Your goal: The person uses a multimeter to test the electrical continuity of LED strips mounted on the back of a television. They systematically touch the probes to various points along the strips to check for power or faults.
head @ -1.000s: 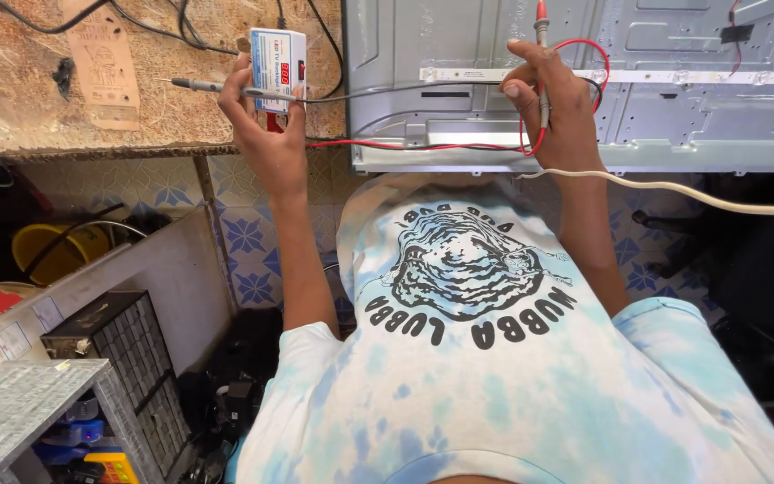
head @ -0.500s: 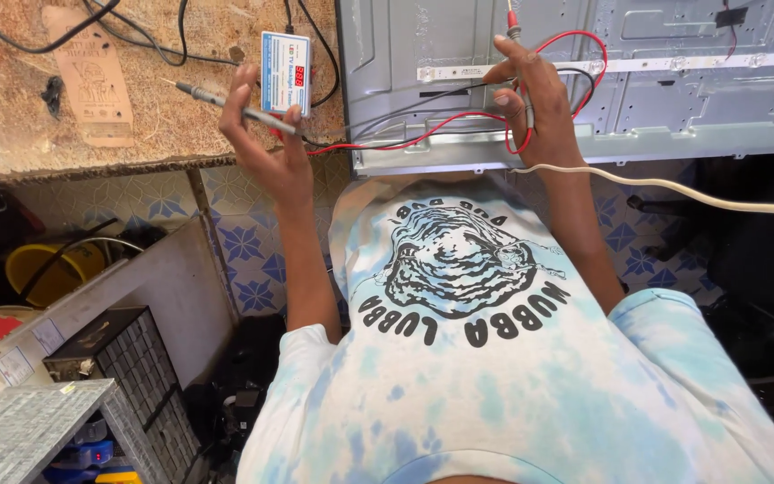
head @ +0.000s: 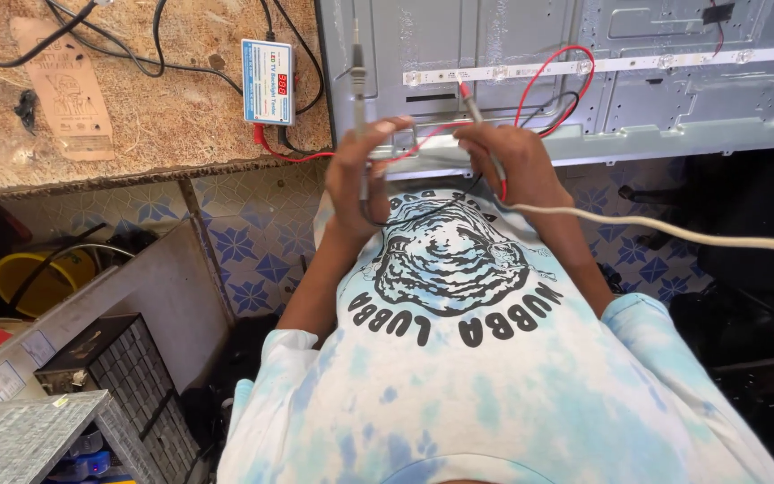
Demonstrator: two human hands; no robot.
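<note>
My left hand (head: pixel 365 175) grips a black test probe (head: pixel 358 76) that points straight up in front of the grey metal panel (head: pixel 674 108). In my right hand (head: pixel 508 166) is a red-tipped probe (head: pixel 469 99), its tip at the left end of the white LED strip (head: pixel 638 63) that runs across the panel. Red and black wires (head: pixel 575 85) loop from the probes. A small white and blue tester box (head: pixel 268 81) with a red digit display lies on the brown workbench (head: pixel 136 116), left of my left hand, with nothing holding it.
A white cable (head: pixel 674 231) crosses from my right forearm to the right edge. Black cords and a cardboard tag (head: pixel 64 90) lie on the bench. Below left are a yellow bucket (head: pixel 38 278), a black grid-fronted box (head: pixel 127 367) and a metal mesh piece (head: pixel 20 439).
My left hand has let go of the tester box, which now lies on the bench, and holds the black probe instead. My right hand has kept the red probe at the strip.
</note>
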